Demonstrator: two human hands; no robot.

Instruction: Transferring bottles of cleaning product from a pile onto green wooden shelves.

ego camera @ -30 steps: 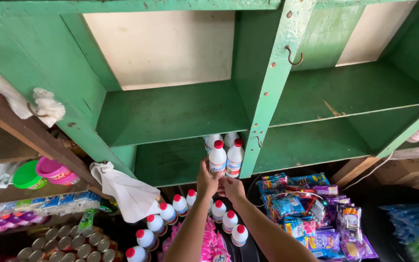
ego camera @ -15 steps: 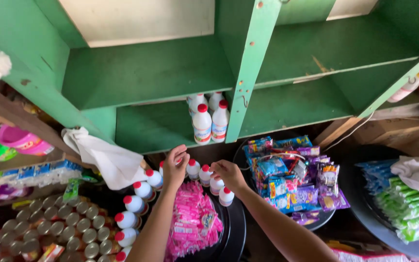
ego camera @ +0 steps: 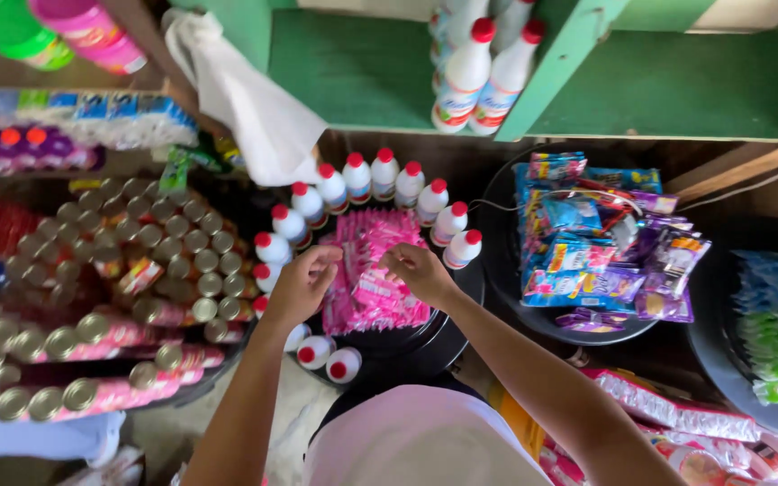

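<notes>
Lying heaped, shiny pink sachets point(ego camera: 373, 270) fill a black tray point(ego camera: 407, 337).

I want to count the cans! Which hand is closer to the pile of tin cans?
The left hand. It hovers at the left edge of the pink packets, right beside the tin cans. The right hand is over the packets' right side, farther from the cans.

Single head-worn view, aimed steeply downward.

The scene was viewed from above and close, over the person's chest and forearms, toward a black tray point(ego camera: 461, 310) of goods; a green shelf point(ego camera: 677, 90) was caught along the top edge.
</notes>
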